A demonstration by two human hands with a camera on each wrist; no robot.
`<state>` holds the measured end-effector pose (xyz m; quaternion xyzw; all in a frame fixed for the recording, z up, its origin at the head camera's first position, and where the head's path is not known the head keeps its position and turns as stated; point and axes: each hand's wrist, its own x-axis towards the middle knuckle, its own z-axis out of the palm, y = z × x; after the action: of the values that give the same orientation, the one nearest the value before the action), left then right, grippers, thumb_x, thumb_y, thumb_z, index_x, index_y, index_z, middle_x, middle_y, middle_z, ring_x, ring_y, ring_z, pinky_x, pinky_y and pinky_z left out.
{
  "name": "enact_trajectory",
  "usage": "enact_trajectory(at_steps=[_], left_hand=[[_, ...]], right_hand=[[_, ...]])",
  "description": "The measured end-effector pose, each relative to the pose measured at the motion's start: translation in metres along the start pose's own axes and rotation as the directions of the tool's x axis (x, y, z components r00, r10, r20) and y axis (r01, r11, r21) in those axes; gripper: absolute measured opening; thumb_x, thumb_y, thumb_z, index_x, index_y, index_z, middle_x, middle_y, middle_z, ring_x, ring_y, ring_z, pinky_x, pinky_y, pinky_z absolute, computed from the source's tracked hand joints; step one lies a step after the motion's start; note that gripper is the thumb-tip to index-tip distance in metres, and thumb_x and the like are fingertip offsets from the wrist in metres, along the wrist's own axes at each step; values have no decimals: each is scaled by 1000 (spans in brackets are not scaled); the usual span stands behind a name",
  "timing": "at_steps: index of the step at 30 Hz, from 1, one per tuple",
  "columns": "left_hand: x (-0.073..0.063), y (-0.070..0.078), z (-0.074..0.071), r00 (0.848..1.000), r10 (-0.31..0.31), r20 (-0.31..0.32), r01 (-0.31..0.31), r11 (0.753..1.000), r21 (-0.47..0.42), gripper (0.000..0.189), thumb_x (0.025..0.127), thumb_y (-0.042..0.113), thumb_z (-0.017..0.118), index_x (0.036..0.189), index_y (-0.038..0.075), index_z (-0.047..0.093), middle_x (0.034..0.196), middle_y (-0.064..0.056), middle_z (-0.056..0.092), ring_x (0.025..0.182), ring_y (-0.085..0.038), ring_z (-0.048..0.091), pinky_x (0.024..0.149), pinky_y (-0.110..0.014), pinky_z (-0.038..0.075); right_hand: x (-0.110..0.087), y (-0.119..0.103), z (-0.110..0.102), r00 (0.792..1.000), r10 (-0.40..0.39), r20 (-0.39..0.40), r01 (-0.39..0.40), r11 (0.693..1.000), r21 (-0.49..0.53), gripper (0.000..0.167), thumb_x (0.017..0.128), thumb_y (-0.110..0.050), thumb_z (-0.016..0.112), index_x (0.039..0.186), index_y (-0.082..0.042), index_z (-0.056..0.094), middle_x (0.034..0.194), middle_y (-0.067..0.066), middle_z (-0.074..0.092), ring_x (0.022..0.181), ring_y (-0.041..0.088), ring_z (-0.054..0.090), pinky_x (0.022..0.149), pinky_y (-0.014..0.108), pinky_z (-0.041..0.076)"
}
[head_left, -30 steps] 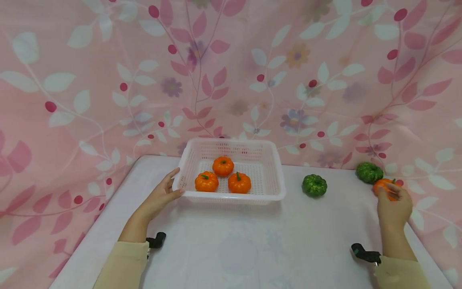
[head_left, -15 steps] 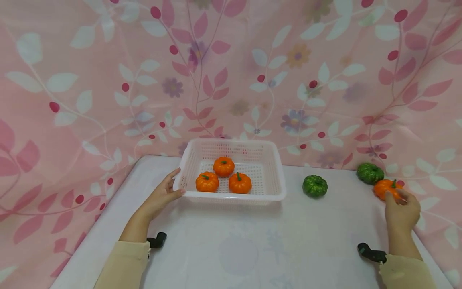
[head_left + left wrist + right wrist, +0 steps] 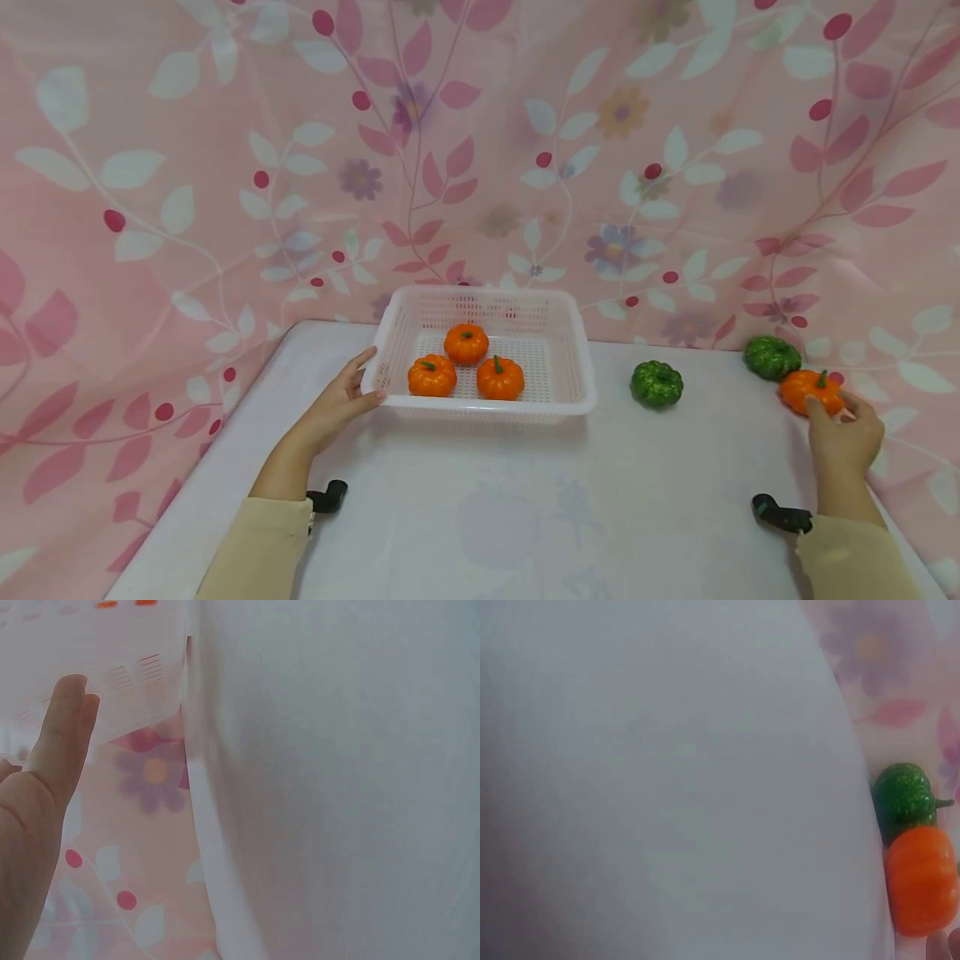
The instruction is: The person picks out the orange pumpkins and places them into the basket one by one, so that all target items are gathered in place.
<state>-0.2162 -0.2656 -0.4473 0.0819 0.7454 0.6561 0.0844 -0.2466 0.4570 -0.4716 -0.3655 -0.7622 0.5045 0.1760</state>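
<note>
My left hand [image 3: 337, 404] holds the near left corner of a white plastic basket [image 3: 480, 407], thumb at the front rim and fingers along the outer side. In the left wrist view those fingers [image 3: 67, 727] lie against the slotted basket wall. Inside the basket sit three small orange pumpkins [image 3: 501, 379] with green stems. At the far right, my right hand [image 3: 847, 437] holds another orange pumpkin [image 3: 806, 387] from its near right side, thumb in front. A dark green pumpkin [image 3: 772, 358] sits directly behind it; in the right wrist view the orange pumpkin [image 3: 922, 881] overlaps it.
Another green pumpkin [image 3: 657, 384] stands between the basket and the right-hand pair. The table [image 3: 525, 508] has a white cloth, and a pink floral curtain [image 3: 487, 167] hangs along its back and sides. Black wrist mounts [image 3: 327, 497] stick out from both sleeves.
My right hand has shifted right and slightly nearer, from over the orange pumpkin to its near right side. The pumpkin has barely moved. My left hand and the basket stay put.
</note>
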Motion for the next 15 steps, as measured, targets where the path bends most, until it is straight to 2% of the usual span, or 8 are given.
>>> enact_trajectory(at_steps=[5,9,15], left_hand=[[0,1,1,1000,-4,2,4,1000,-2,86,97,6,64,162,17,9,154,-27,33,127,-39,45,92,-19,47],[0,2,1,1000,-5,-2,5,1000,-4,86,97,4,63,162,18,9,153,-27,34,126,-38,46,92,-19,47],[0,0,0,1000,-7,2,7,1000,-17,86,97,4,63,162,18,9,153,-27,34,128,-42,44,92,-20,48]], right_hand=[[7,0,-2,999,-25,28,27,998,-50,71,95,-43,62,157,-21,35,161,10,25,133,31,32,113,33,32],[12,-1,-3,998,-6,59,9,998,-57,74,95,-44,61,158,-20,32,164,10,21,133,31,31,113,32,32],[17,3,-4,995,53,85,-48,997,-57,78,94,-47,61,159,-20,28,163,12,19,133,28,33,113,32,32]])
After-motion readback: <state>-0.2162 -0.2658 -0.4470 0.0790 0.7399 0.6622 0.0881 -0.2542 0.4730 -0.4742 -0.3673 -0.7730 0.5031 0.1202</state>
